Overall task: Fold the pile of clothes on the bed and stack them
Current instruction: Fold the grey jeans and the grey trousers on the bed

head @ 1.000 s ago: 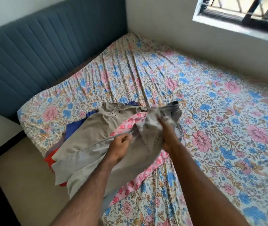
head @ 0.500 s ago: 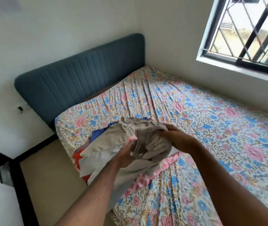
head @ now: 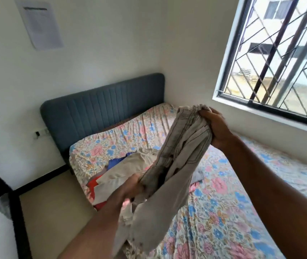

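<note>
The left hand [head: 130, 186] is curled tight around the low end of the grey pants [head: 175, 161]. Up and to its right, the right hand [head: 214, 128] grips the top end. Below and behind the left hand, the pile of clothes [head: 122, 171] lies on the flowery bed [head: 223, 212].

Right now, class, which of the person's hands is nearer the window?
Right. The right hand holds the beige trousers up just below the window; the left hand grips them lower, near the clothes pile.
</note>
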The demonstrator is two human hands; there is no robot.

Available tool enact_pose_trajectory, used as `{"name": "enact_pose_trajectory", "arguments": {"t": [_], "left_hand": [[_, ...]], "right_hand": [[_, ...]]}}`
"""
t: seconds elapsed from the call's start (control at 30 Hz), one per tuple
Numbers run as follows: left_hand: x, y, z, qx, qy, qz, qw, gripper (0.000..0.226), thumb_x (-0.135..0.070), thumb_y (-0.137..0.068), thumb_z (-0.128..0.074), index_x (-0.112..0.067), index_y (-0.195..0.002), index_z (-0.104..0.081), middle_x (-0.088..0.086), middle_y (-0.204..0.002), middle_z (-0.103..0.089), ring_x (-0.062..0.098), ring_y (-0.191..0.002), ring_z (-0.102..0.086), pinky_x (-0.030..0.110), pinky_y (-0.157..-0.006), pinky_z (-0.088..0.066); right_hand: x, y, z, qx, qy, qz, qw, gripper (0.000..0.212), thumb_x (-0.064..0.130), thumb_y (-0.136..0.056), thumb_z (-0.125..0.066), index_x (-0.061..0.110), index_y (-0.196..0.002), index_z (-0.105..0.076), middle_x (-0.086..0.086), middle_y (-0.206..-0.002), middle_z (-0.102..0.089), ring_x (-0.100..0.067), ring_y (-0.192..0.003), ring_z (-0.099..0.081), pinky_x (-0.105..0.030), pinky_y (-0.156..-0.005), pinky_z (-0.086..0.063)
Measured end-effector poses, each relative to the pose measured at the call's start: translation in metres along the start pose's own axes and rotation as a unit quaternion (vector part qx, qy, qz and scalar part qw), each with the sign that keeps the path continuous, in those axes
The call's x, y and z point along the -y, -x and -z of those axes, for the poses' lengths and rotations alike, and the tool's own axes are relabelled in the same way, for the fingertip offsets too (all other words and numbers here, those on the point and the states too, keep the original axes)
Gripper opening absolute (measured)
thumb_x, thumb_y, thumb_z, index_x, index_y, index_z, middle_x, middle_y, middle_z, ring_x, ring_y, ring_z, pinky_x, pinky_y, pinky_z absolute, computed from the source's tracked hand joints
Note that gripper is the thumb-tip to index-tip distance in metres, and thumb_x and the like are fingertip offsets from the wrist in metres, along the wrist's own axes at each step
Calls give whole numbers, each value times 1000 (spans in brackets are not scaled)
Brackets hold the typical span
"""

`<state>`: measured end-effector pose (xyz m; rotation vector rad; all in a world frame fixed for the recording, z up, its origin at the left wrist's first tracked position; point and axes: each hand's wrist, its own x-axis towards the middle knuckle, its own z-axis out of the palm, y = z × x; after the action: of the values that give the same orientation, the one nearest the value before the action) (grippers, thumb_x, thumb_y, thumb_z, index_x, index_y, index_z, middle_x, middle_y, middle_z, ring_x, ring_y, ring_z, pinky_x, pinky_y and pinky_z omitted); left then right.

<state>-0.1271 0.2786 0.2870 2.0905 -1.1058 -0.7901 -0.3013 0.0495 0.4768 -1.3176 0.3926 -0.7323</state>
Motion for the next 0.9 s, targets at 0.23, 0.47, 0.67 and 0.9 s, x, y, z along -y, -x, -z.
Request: {"name": "enact_pose_trajectory", "arguments": {"t": [0.23, 0.47, 0.67, 0.9], "left_hand": [[-24, 40, 55, -14, 37, 63, 997, 19, -10, -94, -51, -21, -109, -49, 6, -92, -53, 16, -72, -50, 27, -47, -49], [-57, 51, 113, 80, -217, 11, 973, 38, -2, -77, -54, -32, -98, -66, 1, -107, -70, 18, -100, -64, 36, -90, -54], [-58, 58, 139, -24, -110, -31, 993, 16, -27, -98, -65, -11, -101, -66, 9, -101, -71, 22, -94, -66, 35, -83, -56], [-74, 69, 152, -106, -92, -105, 984, 17, -30, -89, -76, -21, -84, -63, -1, -84, -65, 16, -80, -60, 30, -64, -42]], "right_hand": [[11, 41, 75, -22, 357, 62, 932, 9, 15, -92, -75, 16, -100, -77, -1, -94, -74, -11, -88, -65, -30, -80, -53], [10, 77, 107, -93, 308, 5, 947, 26, -9, -92, -59, 12, -79, -65, -7, -73, -57, -21, -72, -50, -26, -57, -37], [15, 100, 102, 19, 175, -42, 983, 37, -2, -83, -48, 19, -113, -56, -13, -90, -64, -25, -75, -59, -25, -54, -47], [13, 95, 88, 67, 362, 35, 929, 15, 25, -92, -76, 27, -106, -71, 11, -98, -74, -3, -89, -70, -21, -76, -56]]}}
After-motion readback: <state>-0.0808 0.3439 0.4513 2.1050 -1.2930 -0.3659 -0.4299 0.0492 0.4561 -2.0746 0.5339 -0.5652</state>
